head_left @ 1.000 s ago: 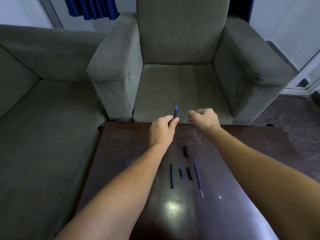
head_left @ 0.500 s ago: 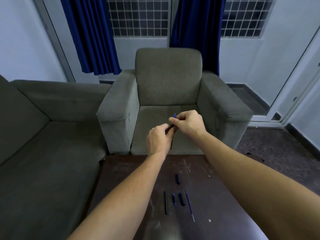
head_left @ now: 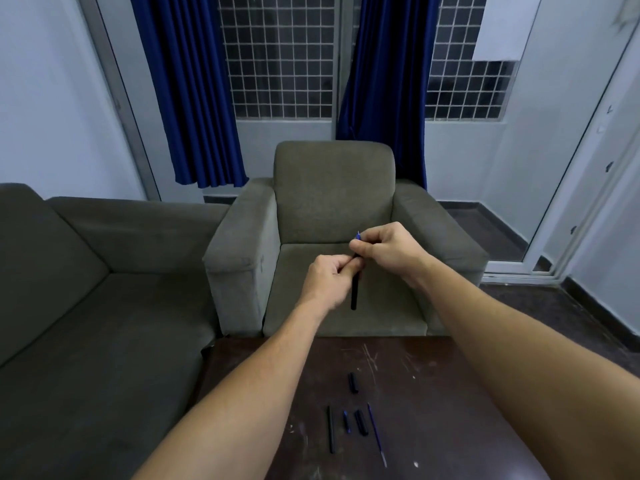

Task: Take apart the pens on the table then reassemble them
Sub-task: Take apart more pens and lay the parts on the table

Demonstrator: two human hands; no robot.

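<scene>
Two hands gripping one black pen (head_left: 354, 292) above the table (head_left: 433, 393).
Left hand (head_left: 329, 277) clasps the barrel; right hand (head_left: 382, 245) pinches what looks like its blue tip.

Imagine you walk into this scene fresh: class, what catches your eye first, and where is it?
First, the two hands raised mid-picture before the grey armchair: the left hand grips a black pen, the right hand pinches its blue tip. Next, loose pen parts lying on the dark table below. Then the blue curtains flanking the grilled window.
</scene>
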